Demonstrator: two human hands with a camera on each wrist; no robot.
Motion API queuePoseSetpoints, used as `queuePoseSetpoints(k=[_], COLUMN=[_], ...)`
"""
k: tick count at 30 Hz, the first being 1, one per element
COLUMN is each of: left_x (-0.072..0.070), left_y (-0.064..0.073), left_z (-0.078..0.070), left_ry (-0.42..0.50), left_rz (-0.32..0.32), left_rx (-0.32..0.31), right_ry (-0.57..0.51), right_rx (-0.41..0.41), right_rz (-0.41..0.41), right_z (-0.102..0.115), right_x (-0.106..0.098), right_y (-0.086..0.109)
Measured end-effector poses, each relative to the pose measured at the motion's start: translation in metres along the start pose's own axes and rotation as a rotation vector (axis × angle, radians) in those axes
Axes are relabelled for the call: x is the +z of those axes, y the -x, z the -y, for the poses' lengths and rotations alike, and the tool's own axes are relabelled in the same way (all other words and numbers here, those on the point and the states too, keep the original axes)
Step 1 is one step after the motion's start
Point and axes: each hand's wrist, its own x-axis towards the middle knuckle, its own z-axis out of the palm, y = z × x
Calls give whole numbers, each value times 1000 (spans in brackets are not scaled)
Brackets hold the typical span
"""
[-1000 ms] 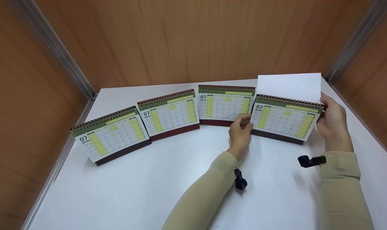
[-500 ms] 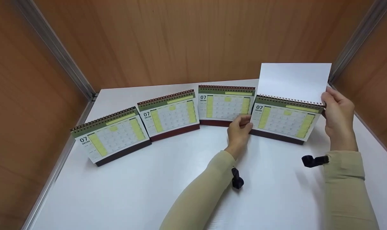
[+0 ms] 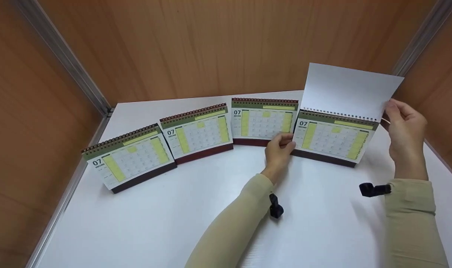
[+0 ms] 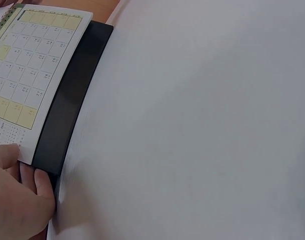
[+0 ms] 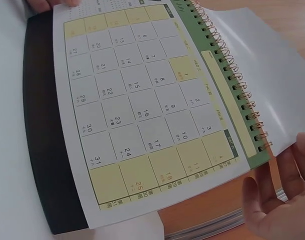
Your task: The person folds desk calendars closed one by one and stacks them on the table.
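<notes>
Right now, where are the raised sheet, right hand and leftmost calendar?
Raised sheet [image 3: 350, 90]: head view, its white face.
Right hand [image 3: 408, 136]: head view, middle of hand.
Leftmost calendar [image 3: 135, 160]: head view, its date grid.

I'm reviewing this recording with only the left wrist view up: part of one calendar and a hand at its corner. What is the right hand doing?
Observer: In the head view, the right hand holds a white sheet by its edge, raised above the calendar.
Operator: Is that the only one out?
Observer: No, three more calendars stand to its left in a curved row.
Operator: Which month is showing on the one being handled?
Observer: July, printed on the green band below the spiral binding, legible in the right wrist view.
</notes>
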Motion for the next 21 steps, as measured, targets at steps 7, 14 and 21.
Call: queuePoseSetpoints(k=[7, 14, 21], left_x=[0, 0, -2], left_y=[-2, -1, -2], left_z=[-1, 0, 0], left_ry=[22, 24, 15], left_rz=[16, 27, 23], left_rx=[-17, -2, -13], right_ry=[-64, -149, -278], right_rx=[-36, -94, -155], right_rz=[36, 81, 162], right_z=[-4, -9, -15], right_x=[-9, -14, -12], right_y=[3, 6, 7])
